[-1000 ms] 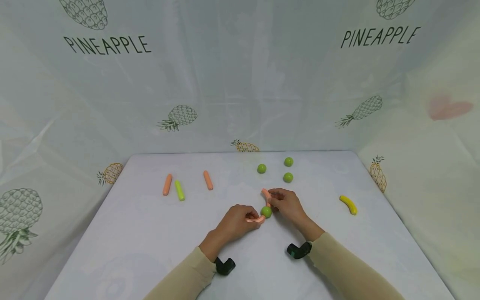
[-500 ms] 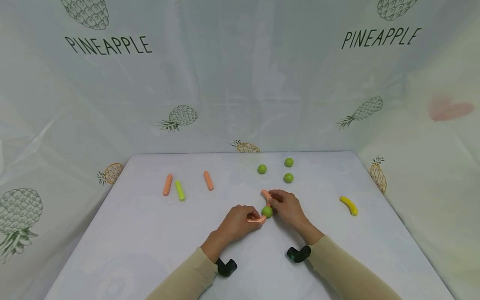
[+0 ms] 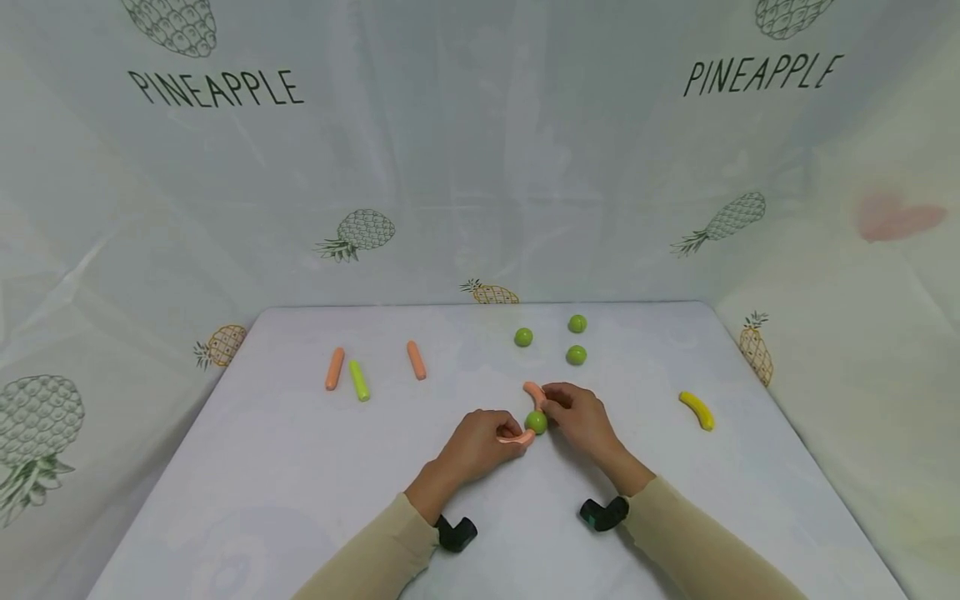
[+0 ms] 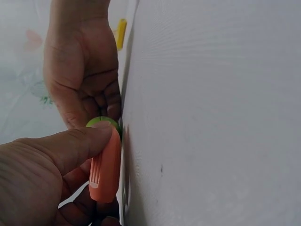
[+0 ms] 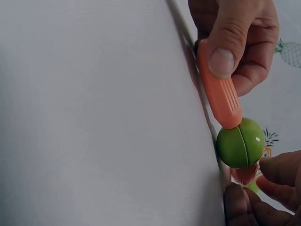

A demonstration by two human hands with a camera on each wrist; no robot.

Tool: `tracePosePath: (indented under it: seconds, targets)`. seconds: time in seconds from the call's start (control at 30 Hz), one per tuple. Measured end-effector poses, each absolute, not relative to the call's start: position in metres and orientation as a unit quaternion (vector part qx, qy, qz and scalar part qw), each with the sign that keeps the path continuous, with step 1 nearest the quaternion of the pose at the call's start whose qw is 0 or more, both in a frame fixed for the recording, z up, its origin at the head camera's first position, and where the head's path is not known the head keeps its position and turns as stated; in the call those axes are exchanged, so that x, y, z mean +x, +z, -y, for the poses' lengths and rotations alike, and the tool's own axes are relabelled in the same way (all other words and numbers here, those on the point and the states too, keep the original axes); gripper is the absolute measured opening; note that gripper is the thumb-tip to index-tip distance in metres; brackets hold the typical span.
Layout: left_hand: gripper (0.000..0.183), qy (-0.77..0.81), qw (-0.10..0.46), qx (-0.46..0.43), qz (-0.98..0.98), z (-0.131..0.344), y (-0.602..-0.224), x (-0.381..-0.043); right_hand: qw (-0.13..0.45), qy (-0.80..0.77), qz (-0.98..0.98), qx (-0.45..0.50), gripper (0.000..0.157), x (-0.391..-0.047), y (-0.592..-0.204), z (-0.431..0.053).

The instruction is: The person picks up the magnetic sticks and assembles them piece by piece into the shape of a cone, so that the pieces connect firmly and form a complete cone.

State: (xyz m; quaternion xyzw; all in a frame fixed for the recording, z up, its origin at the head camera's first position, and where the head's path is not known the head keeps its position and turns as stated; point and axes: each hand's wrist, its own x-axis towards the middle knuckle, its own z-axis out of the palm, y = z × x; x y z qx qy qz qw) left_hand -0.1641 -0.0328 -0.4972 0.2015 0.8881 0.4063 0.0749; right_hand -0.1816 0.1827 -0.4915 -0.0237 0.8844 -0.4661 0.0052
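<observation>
My left hand (image 3: 480, 446) pinches a curved orange stick (image 4: 106, 169) with grooves along its side. The tip of that stick touches a green ball (image 5: 241, 142) that has a seam line. My right hand (image 3: 585, 421) is just right of the ball, its fingertips on a second curved orange stick (image 3: 535, 394) that reaches away from the ball's far side. In the right wrist view the ball hides much of this second stick; the fingers lie on both sides of the part that shows. Both hands are low, close over the white table.
Three green balls (image 3: 576, 355) lie at the back. Two straight orange sticks (image 3: 416, 360) and a yellow-green stick (image 3: 359, 381) lie at the back left. To the right is a curved yellow stick (image 3: 697, 411). A pineapple-print cloth (image 3: 480, 167) hangs behind the white table (image 3: 300, 500).
The ball and the stick in my left hand have shifted slightly right. My right hand has drawn slightly back and right, showing more of the second orange stick.
</observation>
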Motion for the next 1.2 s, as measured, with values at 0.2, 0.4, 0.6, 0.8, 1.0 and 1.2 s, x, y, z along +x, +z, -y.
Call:
tracePosePath:
  seconds: [0.2,0.4,0.6,0.8,1.0,1.2]
  targets:
    - [0.005,0.406,0.074,0.206,-0.887,0.032,-0.496,-0.164,-0.007,-0.471,-0.881,-0.05,0.035,-0.169,-0.493,-0.185]
    - [0.007,0.408,0.068,0.218,-0.884,0.031,-0.496,-0.165,-0.017,-0.459,-0.884,-0.085,0.035,-0.163,-0.497,-0.185]
    - [0.009,0.406,0.068,0.22,-0.884,0.032,-0.499,-0.166,-0.023,-0.44,-0.893,-0.093,0.035,-0.163,-0.503,-0.186]
    - [0.009,0.395,0.066,0.221,-0.889,0.031,-0.501,-0.166,-0.025,-0.435,-0.895,-0.091,0.035,-0.163,-0.505,-0.186]
    - [0.012,0.405,0.082,0.201,-0.888,0.032,-0.503,-0.166,-0.029,-0.438,-0.893,-0.096,0.033,-0.162,-0.506,-0.187]
    - [0.014,0.445,0.096,0.168,-0.874,0.043,-0.501,-0.171,-0.036,-0.438,-0.892,-0.102,0.031,-0.16,-0.507,-0.19]
